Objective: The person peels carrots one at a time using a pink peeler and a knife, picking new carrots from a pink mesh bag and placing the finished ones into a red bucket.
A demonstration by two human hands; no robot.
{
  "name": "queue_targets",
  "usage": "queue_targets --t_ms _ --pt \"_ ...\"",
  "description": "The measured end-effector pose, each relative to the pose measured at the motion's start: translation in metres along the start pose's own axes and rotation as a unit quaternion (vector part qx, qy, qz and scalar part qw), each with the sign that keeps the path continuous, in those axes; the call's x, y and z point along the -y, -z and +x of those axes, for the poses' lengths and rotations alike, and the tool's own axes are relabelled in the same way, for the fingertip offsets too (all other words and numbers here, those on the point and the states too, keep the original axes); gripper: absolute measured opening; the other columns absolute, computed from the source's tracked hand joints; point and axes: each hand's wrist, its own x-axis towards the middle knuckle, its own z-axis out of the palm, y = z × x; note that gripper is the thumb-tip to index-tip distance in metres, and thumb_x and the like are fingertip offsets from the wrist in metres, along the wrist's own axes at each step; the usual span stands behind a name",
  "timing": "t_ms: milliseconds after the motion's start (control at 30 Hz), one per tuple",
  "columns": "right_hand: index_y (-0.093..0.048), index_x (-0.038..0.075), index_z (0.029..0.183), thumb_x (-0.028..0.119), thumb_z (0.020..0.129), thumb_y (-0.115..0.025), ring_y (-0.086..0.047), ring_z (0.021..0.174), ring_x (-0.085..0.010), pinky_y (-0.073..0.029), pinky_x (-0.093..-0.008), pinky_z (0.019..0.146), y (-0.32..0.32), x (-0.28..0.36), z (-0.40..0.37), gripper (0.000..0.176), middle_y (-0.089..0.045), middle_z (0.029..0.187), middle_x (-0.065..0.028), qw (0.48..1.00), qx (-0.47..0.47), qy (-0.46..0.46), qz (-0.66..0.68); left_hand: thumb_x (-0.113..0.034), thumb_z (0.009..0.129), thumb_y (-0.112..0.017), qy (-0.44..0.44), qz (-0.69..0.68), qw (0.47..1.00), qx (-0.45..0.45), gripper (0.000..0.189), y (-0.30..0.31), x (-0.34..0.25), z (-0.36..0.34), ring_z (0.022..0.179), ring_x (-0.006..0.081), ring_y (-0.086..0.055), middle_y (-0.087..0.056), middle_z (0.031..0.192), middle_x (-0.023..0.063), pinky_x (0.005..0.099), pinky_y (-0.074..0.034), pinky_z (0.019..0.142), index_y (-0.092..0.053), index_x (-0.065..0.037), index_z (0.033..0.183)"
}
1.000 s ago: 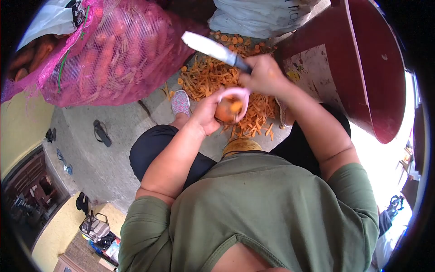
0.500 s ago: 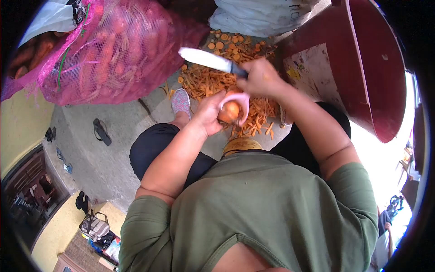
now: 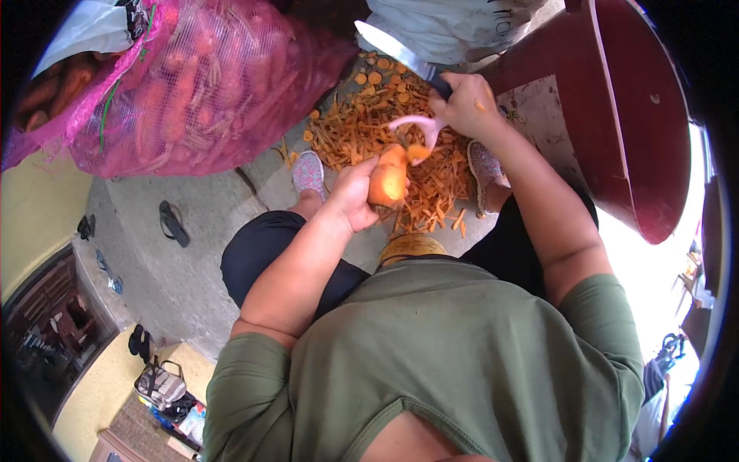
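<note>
My left hand (image 3: pixel 356 196) is closed around a thick orange carrot (image 3: pixel 388 185), its smooth lower end toward me. Both a knife (image 3: pixel 397 51) and a pink peeler (image 3: pixel 431 126) are in my closed right hand (image 3: pixel 469 106). The knife has a dark handle, and its blade points up and left, away from the carrot. Just beyond the carrot's far end is the peeler head, with a small orange bit (image 3: pixel 418 152) at it. An orange scrap clings to the back of my right hand. Under both hands lies a heap of carrot peelings (image 3: pixel 350 142) with round cut ends.
A pink mesh sack (image 3: pixel 208 92) full of carrots stands at the left. At the right is a large dark-red tub (image 3: pixel 654 131), with a white sack (image 3: pixel 446 31) at the back. A yellow container (image 3: pixel 412 246) sits between my knees. A sandal (image 3: pixel 173 223) lies on the concrete floor.
My right hand has moved up and right with the knife and peeler. The peeler has come off the carrot's side to its far end. My left hand has barely moved.
</note>
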Motion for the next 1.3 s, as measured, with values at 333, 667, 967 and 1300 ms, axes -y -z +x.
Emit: queue_targets --t_ms 333,667,967,1300 --pt "-0.062 0.009 0.072 0.024 0.06 -0.061 -0.058 0.056 -0.0283 -0.047 -0.0372 0.058 0.0 0.01 -0.009 0.02 -0.056 0.057 -0.0134 0.999 0.024 0.036 0.017 -0.028 0.088 -0.034 -0.025 -0.03 0.999 0.014 0.031 -0.001 -0.002 0.003 0.078 0.0204 -0.057 -0.055 0.093 0.0117 0.0342 -0.049 0.066 -0.047 -0.005 0.105" --pt "-0.061 0.006 0.073 0.024 0.061 -0.062 -0.058 0.059 -0.0299 -0.047 -0.0374 0.061 0.002 0.016 -0.009 0.023 -0.057 0.059 -0.015 0.997 0.072 0.001 0.002 -0.032 0.089 -0.035 -0.026 -0.031 0.998 0.038 0.037 0.002 -0.002 0.003 0.075 0.0253 -0.058 -0.055 0.089 0.014 0.0382 -0.049 0.064 -0.044 -0.002 0.107" --pt "-0.061 0.006 0.076 0.025 0.062 -0.062 -0.059 0.062 -0.0295 -0.047 -0.0377 0.064 0.005 0.004 0.002 0.024 -0.058 0.063 -0.0161 0.995 0.079 -0.041 -0.035 -0.033 0.089 -0.033 -0.014 0.026 1.0 0.009 0.035 0.002 -0.001 0.002 0.073 0.0242 -0.056 -0.055 0.09 0.0117 0.0371 -0.047 0.058 -0.045 -0.007 0.108" --pt "-0.061 0.008 0.075 0.026 0.065 -0.06 -0.058 0.062 -0.0299 -0.046 -0.0379 0.062 0.009 0.005 0.002 0.021 -0.057 0.062 -0.014 0.994 0.044 -0.022 -0.095 -0.035 0.089 -0.031 0.048 0.044 0.998 0.021 0.038 0.005 -0.003 -0.005 0.067 0.025 -0.058 -0.056 0.085 0.0141 0.0376 -0.048 0.055 -0.044 -0.005 0.109"
